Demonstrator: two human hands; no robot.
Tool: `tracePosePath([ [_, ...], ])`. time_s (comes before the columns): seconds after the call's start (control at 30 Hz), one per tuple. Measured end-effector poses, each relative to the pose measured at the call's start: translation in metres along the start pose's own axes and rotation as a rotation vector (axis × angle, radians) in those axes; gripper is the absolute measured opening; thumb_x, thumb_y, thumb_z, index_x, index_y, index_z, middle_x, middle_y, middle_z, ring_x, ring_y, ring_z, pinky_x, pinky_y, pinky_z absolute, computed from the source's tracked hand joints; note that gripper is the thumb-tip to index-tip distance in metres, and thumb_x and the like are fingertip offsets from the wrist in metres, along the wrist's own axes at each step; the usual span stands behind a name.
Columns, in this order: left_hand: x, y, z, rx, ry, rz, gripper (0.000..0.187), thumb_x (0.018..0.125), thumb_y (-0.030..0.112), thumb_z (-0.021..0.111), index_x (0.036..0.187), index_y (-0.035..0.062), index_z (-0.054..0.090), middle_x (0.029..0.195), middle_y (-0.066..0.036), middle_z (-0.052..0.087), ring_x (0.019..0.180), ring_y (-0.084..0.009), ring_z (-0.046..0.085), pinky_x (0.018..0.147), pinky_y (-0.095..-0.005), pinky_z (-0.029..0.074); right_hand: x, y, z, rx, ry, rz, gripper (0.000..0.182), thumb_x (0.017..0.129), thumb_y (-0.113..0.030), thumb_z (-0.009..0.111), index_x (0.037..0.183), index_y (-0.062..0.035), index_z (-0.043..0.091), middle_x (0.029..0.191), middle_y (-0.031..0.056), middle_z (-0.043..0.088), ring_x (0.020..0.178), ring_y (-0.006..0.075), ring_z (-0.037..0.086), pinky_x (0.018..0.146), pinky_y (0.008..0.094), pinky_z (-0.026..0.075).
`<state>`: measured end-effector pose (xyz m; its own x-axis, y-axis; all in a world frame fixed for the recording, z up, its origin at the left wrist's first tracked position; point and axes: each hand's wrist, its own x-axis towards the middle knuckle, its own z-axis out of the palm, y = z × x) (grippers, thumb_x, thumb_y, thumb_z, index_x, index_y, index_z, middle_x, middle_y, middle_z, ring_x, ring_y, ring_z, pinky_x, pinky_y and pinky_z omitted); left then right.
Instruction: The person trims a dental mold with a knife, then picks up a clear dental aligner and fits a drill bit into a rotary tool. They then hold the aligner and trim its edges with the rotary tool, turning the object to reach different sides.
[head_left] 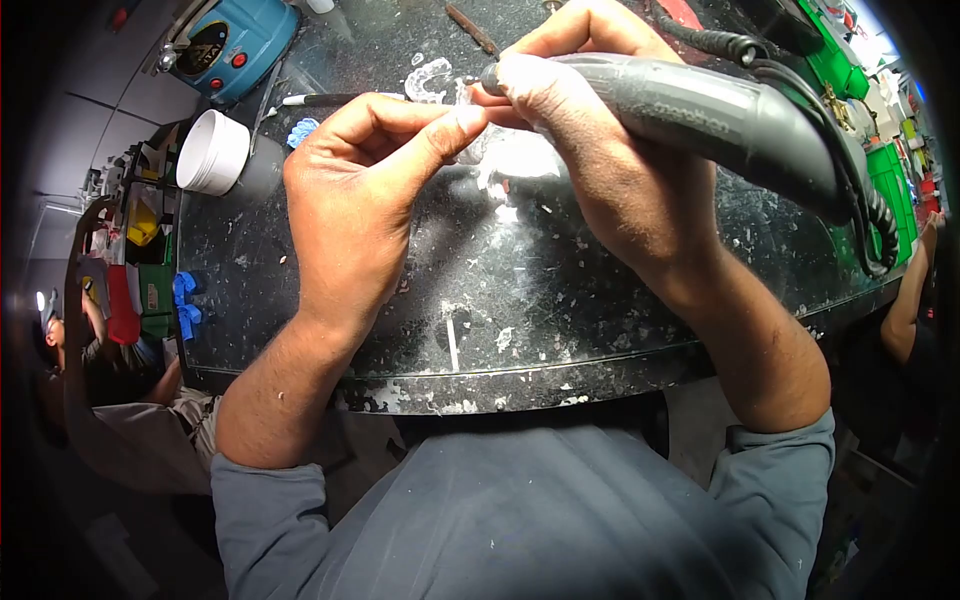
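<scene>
My right hand (625,185) is wrapped round a grey rotary handpiece (690,108), whose narrow tip points left. Thumb and index finger of my left hand (350,200) are pinched together on a small clear plastic piece (463,92), mostly hidden by the fingertips. The handpiece tip is right at that piece, and the two hands nearly meet there. Just behind, a clear dental aligner (430,76) lies on the black worktop (480,300). White dust and shavings (515,155) are scattered beneath my hands.
A blue machine (235,48) with red buttons stands at the back left, near a white tub (213,152). A pen-like tool (335,100) and a brown stick (470,28) lie beyond my hands. A coiled cable (880,240) hangs at right. Other people are at both sides.
</scene>
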<state>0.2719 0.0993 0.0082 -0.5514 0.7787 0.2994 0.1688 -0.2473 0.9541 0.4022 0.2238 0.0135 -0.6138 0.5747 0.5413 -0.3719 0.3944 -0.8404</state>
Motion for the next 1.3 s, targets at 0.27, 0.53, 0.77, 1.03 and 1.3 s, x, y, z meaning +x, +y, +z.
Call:
tracePosePath([
  [0.27, 0.003, 0.002, 0.000, 0.027, -0.006, -0.004, 0.007, 0.087, 0.003, 0.076, 0.092, -0.0002, 0.072, 0.089, -0.006, 0.073, 0.081, -0.0077, 0.066, 0.076, -0.0209, 0.052, 0.006, 0.006, -0.002, 0.031, -0.005, -0.084, 0.020, 0.095, -0.007, 0.065, 0.111, 0.0039, 0.061, 0.099, 0.0089, 0.066, 0.088, 0.0118, 0.064, 0.081, 0.0252, 0.052],
  [0.53, 0.003, 0.008, 0.000, -0.017, -0.054, 0.012, 0.010, 0.089, 0.004, 0.073, 0.098, -0.0005, 0.072, 0.092, -0.005, 0.073, 0.085, -0.0086, 0.066, 0.081, -0.0229, 0.052, 0.022, 0.023, -0.011, -0.037, -0.226, -0.259, 0.031, 0.089, -0.002, 0.071, 0.119, 0.0033, 0.061, 0.114, 0.0105, 0.064, 0.099, 0.0153, 0.064, 0.086, 0.0266, 0.053],
  [0.77, 0.005, 0.013, -0.012, -0.032, -0.164, -0.109, 0.020, 0.089, 0.003, 0.071, 0.109, -0.0023, 0.067, 0.102, -0.010, 0.071, 0.092, -0.0155, 0.069, 0.089, -0.0296, 0.055, 0.011, 0.010, -0.011, 0.496, -0.125, 0.368, 0.032, 0.091, -0.006, 0.071, 0.121, -0.0003, 0.061, 0.117, 0.0076, 0.064, 0.105, 0.0158, 0.063, 0.090, 0.0284, 0.052],
  [1.03, 0.005, 0.007, -0.013, -0.347, -0.130, -0.184, 0.012, 0.090, 0.005, 0.072, 0.100, -0.0006, 0.069, 0.094, -0.010, 0.073, 0.087, -0.0161, 0.071, 0.084, -0.0302, 0.058, 0.009, -0.015, -0.029, 0.804, -0.026, 0.606, 0.036, 0.099, -0.020, 0.062, 0.130, -0.0023, 0.056, 0.112, 0.0087, 0.065, 0.103, 0.0209, 0.066, 0.088, 0.0333, 0.055],
  [1.3, 0.000, 0.005, -0.004, -0.178, -0.002, -0.045, 0.013, 0.086, 0.001, 0.076, 0.092, 0.0001, 0.066, 0.093, -0.009, 0.073, 0.089, -0.0138, 0.070, 0.083, -0.0256, 0.056, -0.005, -0.022, 0.005, 0.008, 0.025, 0.077, 0.024, 0.096, -0.003, 0.061, 0.119, 0.0028, 0.062, 0.108, 0.0097, 0.066, 0.093, 0.0130, 0.065, 0.082, 0.0237, 0.052],
])
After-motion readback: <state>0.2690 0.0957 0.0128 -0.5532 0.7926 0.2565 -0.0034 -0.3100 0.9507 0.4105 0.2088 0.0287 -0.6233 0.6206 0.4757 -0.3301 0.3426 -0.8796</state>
